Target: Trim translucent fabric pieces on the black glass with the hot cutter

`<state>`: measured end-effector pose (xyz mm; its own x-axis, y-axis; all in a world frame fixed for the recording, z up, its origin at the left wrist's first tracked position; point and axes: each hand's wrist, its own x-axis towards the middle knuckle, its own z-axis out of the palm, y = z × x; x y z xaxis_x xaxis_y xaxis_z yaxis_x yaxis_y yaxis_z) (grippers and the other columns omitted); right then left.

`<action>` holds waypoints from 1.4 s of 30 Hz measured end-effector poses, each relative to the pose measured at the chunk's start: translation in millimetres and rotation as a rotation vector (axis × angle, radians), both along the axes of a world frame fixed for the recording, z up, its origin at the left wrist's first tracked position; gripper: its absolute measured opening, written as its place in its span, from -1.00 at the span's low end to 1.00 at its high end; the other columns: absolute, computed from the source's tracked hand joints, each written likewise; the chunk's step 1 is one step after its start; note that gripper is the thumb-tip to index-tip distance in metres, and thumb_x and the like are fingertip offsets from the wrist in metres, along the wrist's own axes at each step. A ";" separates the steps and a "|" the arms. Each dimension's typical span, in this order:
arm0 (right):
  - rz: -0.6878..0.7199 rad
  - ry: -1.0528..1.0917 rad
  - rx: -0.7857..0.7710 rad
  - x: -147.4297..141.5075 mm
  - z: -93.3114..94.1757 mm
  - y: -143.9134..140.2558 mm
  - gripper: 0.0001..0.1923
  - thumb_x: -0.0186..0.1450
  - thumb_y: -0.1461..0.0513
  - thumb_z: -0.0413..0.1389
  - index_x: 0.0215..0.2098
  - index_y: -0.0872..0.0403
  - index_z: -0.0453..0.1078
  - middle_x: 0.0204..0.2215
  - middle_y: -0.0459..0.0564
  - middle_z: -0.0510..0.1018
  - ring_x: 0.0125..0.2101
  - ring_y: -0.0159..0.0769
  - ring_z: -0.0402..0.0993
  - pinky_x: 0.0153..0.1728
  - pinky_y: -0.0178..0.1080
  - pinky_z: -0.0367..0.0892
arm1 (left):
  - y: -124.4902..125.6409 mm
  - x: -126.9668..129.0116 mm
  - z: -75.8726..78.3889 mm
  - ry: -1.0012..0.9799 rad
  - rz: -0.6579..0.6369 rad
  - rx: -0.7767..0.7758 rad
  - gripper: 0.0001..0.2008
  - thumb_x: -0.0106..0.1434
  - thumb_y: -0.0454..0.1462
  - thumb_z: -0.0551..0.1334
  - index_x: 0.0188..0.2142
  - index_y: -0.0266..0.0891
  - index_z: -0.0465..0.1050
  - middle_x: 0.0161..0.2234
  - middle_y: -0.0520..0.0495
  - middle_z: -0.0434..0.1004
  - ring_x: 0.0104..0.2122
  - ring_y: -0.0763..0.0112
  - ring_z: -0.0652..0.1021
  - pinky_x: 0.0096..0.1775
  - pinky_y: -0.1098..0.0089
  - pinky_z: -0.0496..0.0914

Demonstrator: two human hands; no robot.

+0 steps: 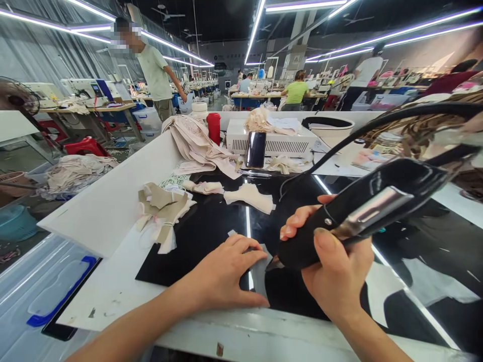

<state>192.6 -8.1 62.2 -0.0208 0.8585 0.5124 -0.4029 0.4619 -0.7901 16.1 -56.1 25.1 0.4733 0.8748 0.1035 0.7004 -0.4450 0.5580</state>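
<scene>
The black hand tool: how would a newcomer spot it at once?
Find the glossy black board. Above it, the right hand grips the black hand tool, tip toward the left hand. Its thick body and shiny metal strip set it apart from the black cable arching behind.

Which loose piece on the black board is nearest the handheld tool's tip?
The translucent strip under the left hand; the cream pieces lie farther back, a pale piece far right.

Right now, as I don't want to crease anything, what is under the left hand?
A thin translucent piece shows beside and partly under the left hand, on the black board. What the hand itself covers, including the piece's full outline, cannot be seen.
</scene>
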 end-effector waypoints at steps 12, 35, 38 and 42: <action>-0.053 0.049 0.004 -2.5 0.3 6.1 -0.64 0.26 0.15 0.29 -0.02 -0.07 0.34 -0.41 -0.16 0.52 -0.47 -0.31 0.44 -0.41 -0.19 0.41 | 1.2 0.9 -2.2 -0.005 -0.013 0.023 -0.25 0.08 -0.01 0.50 0.21 -0.13 0.35 0.18 -0.15 0.37 0.18 0.10 0.38 0.34 0.07 0.12; 0.037 0.080 -0.055 -0.3 -0.2 -9.5 -0.60 0.21 0.11 0.35 -0.03 -0.08 0.37 -0.41 -0.14 0.49 -0.45 -0.33 0.42 -0.43 -0.21 0.46 | -0.6 4.0 1.8 0.013 0.002 0.008 -0.25 0.05 -0.08 0.50 0.21 -0.16 0.36 0.18 -0.16 0.36 0.17 0.05 0.39 0.35 0.00 0.07; 0.032 0.062 -0.072 -1.1 0.6 -11.0 -0.62 0.24 0.13 0.33 -0.02 -0.09 0.37 -0.40 -0.15 0.48 -0.45 -0.33 0.43 -0.41 -0.19 0.46 | 0.6 3.8 1.2 -0.004 -0.016 0.028 -0.24 0.06 -0.09 0.51 0.22 -0.16 0.35 0.17 -0.16 0.37 0.17 0.08 0.40 0.37 -0.02 0.01; 0.051 0.076 -0.067 1.2 3.5 -14.8 -0.63 0.24 0.13 0.33 -0.03 -0.08 0.39 -0.40 -0.14 0.48 -0.44 -0.33 0.42 -0.42 -0.22 0.46 | -0.1 3.8 1.4 0.000 -0.017 0.035 -0.25 0.07 -0.09 0.50 0.22 -0.18 0.35 0.17 -0.16 0.37 0.18 0.10 0.40 0.38 -0.02 -0.01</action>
